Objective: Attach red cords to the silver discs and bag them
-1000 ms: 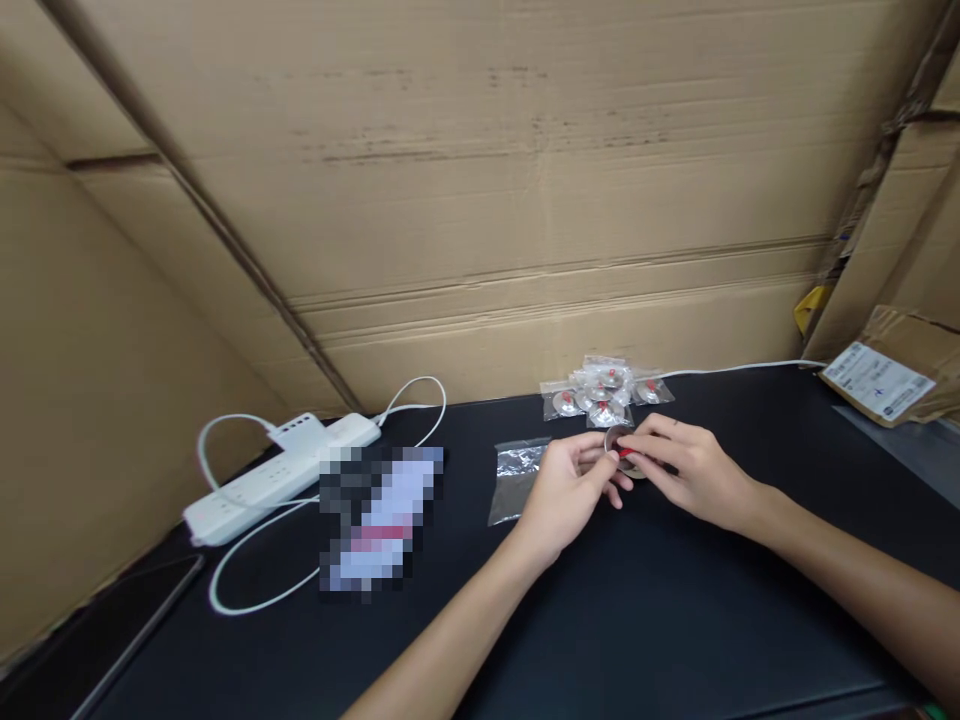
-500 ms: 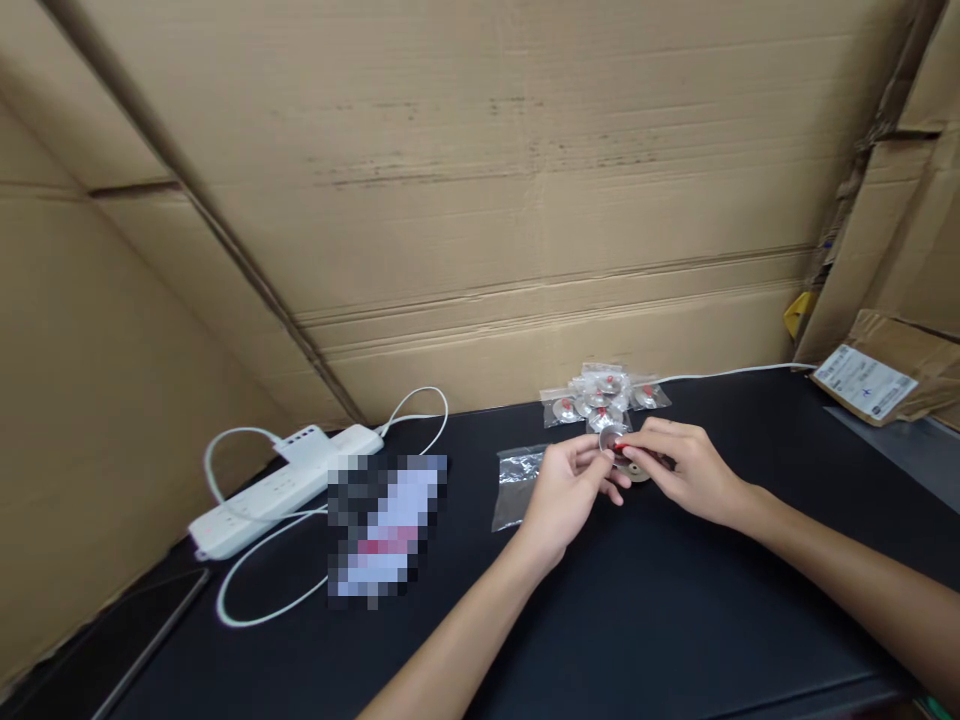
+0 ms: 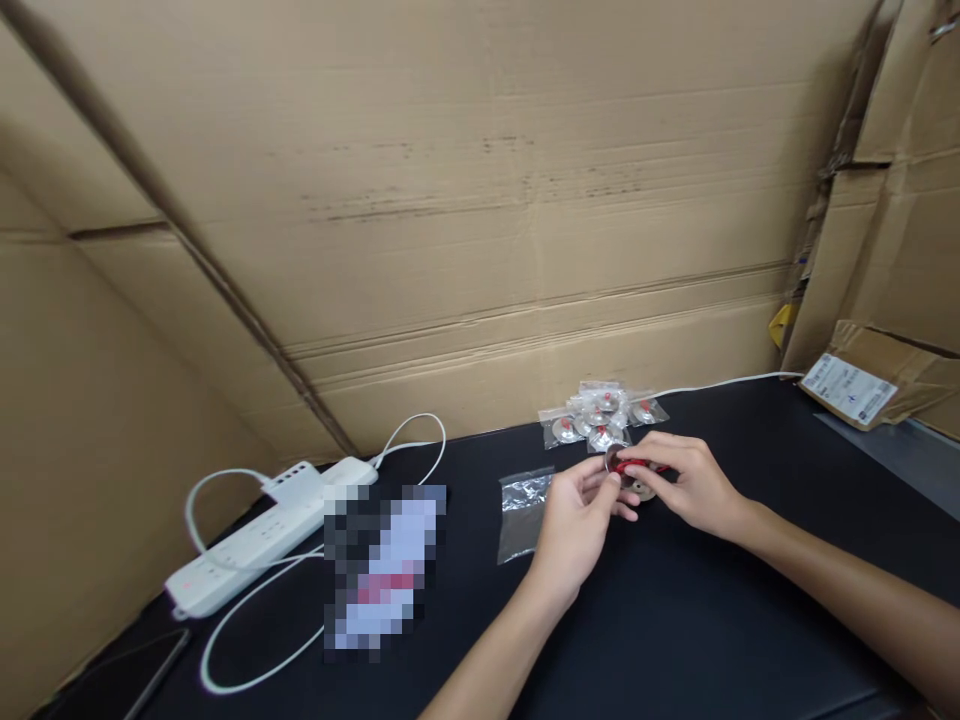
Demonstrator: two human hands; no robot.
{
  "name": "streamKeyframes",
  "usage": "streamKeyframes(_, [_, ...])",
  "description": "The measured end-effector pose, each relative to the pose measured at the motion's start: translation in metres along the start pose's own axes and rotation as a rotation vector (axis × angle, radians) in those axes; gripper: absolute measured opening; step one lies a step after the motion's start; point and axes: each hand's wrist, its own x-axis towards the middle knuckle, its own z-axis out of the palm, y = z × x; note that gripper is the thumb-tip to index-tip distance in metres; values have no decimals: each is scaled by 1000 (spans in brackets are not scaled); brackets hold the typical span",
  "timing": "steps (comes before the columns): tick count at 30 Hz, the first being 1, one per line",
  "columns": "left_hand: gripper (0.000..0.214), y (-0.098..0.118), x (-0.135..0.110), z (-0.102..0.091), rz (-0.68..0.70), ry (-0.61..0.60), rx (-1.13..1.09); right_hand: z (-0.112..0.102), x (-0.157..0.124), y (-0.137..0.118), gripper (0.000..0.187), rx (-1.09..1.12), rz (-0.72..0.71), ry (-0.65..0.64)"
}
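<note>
My left hand is closed on the rim of a small silvery metal finger cymbal, tilted up above the table. My right hand pinches a red cord at the cymbal's inner side. Some of the cord shows past the right fingers. Below the hands, a second metal disc with a hole is partly covered by the fingers; whether it is held or lies on the table I cannot tell. A clear plastic bag lies flat just left of my left hand.
Behind the hands is a pile of bagged discs with red centres. A white power strip with looping cables stands at left, beside a blurred-out item. Cardboard walls enclose the black table; a labelled carton sits at right.
The view has shifted, so the table sits lower in it. More red cord now shows between and past my right fingers. Both hands stay together at the cymbal.
</note>
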Motion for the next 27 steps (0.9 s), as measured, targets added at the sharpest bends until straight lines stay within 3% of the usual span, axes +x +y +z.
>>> streamKeyframes(7, [28,-12,4,1,81,-31,49,-2,-4,3,18,-68,-81,-7])
streamKeyframes(27, [23,-5,6,-3,4,6,0,9,-3,0,21,-16,76,78])
